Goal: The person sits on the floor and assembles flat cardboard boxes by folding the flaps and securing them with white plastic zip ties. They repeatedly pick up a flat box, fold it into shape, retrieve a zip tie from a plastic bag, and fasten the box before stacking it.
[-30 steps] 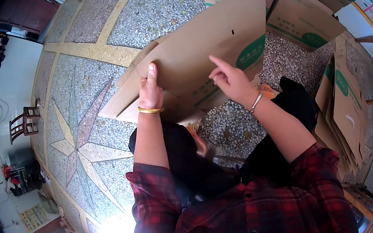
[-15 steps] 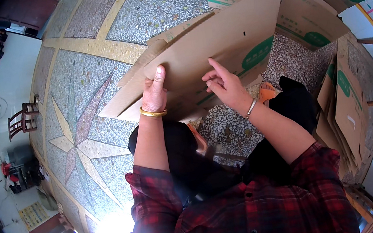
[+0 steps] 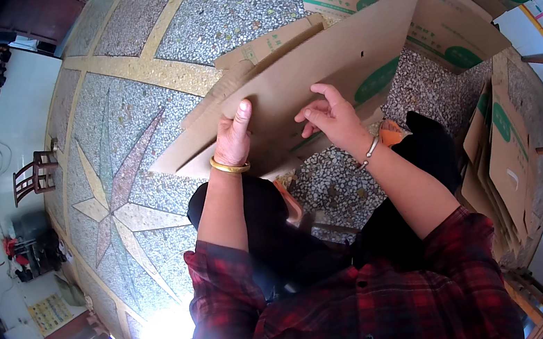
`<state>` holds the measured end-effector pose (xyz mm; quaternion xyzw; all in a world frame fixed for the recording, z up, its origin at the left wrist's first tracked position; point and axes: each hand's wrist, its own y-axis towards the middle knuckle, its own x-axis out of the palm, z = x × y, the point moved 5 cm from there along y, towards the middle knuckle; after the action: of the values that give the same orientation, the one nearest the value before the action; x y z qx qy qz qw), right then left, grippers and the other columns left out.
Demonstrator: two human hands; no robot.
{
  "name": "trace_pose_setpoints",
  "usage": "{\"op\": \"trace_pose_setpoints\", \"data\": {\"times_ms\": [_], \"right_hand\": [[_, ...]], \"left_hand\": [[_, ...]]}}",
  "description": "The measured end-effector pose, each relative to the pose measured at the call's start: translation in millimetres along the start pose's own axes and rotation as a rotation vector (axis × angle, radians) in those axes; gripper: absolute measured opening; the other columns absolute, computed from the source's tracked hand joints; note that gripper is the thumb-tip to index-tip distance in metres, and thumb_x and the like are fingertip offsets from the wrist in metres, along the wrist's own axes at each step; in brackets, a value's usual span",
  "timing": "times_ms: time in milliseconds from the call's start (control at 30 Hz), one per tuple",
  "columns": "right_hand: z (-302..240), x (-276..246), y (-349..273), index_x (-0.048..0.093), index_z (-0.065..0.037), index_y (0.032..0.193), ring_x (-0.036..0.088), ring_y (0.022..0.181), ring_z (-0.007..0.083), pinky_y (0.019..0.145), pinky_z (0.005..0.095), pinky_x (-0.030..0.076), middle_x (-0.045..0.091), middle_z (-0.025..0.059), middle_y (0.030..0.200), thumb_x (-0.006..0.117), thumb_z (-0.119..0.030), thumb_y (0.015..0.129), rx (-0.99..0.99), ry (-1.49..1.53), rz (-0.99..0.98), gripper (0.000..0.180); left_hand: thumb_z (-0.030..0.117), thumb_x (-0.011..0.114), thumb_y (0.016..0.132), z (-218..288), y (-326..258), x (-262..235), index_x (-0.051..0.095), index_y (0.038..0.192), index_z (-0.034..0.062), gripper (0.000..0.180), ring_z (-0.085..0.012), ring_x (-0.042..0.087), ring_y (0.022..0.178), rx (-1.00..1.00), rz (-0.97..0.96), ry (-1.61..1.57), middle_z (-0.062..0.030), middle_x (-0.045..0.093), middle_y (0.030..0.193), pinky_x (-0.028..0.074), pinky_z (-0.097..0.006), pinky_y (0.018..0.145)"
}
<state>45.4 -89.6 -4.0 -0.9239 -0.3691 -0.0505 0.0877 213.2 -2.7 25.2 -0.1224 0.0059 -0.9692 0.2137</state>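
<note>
Left hand: (image 3: 235, 135) pinching the near-left part of the brown cardboard carton (image 3: 300, 77), thumb up along the facing panel, fingers hidden behind; this grip probably keeps the sheet from tipping away.
Left arm: reaching almost straight up from the lower edge, gold bangle (image 3: 230, 168) at the wrist.
Right hand: (image 3: 334, 120) fingers loosely spread and half curled, gripping nothing; it hovers before the same panel, and whether a fingertip touches cannot be told.
Right arm: angled inward across the right knee, silver bangle (image 3: 369, 153) at the wrist; the bent pose seems to leave this hand free while the other steadies.
Carton: tilted in front of the knees, green oval print (image 3: 378, 81) towards its right end; its low position likely suits a seated reach.
Layers behind: more cardboard (image 3: 270, 45); cannot tell if it belongs to the same carton.
Upright cartons: (image 3: 442, 21) grouped at upper right.
Flat cartons: (image 3: 511, 169) standing on edge at right, apparently leaned together to save space.
Floor: (image 3: 130, 113) speckled stone, star inlay at left.
</note>
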Motion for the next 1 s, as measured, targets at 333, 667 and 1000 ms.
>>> {"op": "trace_pose_setpoints", "data": {"times_ms": [333,667,1000], "right_hand": [[-47,-22,-19,0.062,0.003,0.098,0.059,0.056,0.0113,0.055,0.0232,0.047,0.063,0.0085,0.065,0.054,-0.015,0.088,-0.072,-0.503,0.008,0.023],[-131,-56,-51,0.062,-0.003,0.099,0.059,0.094,0.0237,0.083,0.0366,0.045,0.061,0.0118,0.099,0.063,-0.004,0.075,-0.816,-0.825,0.367,0.024],[-140,-58,-57,0.061,-0.009,0.091,0.056,0.087,0.0248,0.086,0.0429,0.04,0.057,0.0047,0.086,0.067,-0.013,0.069,-0.626,-1.281,0.138,0.022]], "left_hand": [[0.039,0.06,0.085,0,3,-3,0.056,0.111,0.0035,0.044,-0.0125,0.054,0.094,-0.003,0.037,-0.037,-0.004,0.06,0.102,0.043,-0.027,0.081],[0.032,0.061,0.084,20,6,5,0.052,0.12,0.0003,0.049,-0.0192,0.048,0.113,0.137,-0.022,-0.093,-0.0103,0.052,0.124,0.034,-0.033,0.098],[0.036,0.07,0.072,14,-4,35,0.068,0.089,0.0036,0.036,-0.0309,0.024,0.133,0.167,-0.4,0.292,-0.02,0.03,0.141,0.015,-0.041,0.107]]}}
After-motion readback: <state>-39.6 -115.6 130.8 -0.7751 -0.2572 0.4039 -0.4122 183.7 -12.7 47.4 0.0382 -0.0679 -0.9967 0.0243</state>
